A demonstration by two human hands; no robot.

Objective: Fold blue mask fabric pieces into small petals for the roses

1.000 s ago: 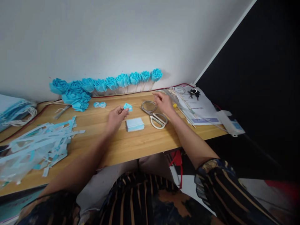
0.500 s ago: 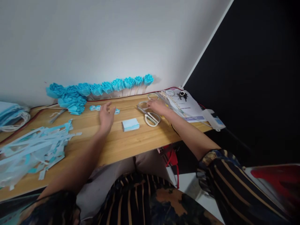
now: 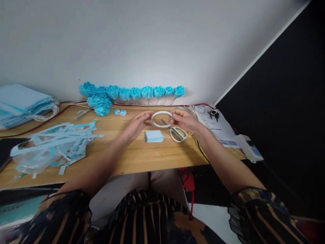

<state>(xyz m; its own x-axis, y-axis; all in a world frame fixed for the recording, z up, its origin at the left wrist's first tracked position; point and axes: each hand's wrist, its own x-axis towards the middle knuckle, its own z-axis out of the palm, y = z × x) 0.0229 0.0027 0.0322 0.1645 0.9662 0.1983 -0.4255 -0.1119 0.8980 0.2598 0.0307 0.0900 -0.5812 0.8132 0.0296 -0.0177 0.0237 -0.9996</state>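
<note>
A thin white roll of tape (image 3: 161, 112), looking like a ring, is held up above the table by my right hand (image 3: 186, 120), whose thumb and fingers pinch its right side. My left hand (image 3: 139, 124) is at the roll's left side, fingers loosely extended; whether they touch it I cannot tell. Below the roll lie scissors (image 3: 178, 135) with white handles, partly behind it. A small stack of light blue squares (image 3: 154, 136) sits on the table just in front. A small blue-and-white bow-shaped piece (image 3: 120, 112) lies farther back to the left.
Blue flowers on sticks (image 3: 147, 92) line the wall. Cut blue and white strips (image 3: 63, 142) are heaped at left, with a stack of blue sheets (image 3: 22, 101) behind. Keys (image 3: 214, 115) rest on a printed paper (image 3: 223, 134) at right. A dark cable (image 3: 201, 150) crosses the table edge.
My right hand has lifted the roll of tape off the table and brought it leftward. My left hand has moved from the bow-shaped piece toward the roll. The view has shifted left.
</note>
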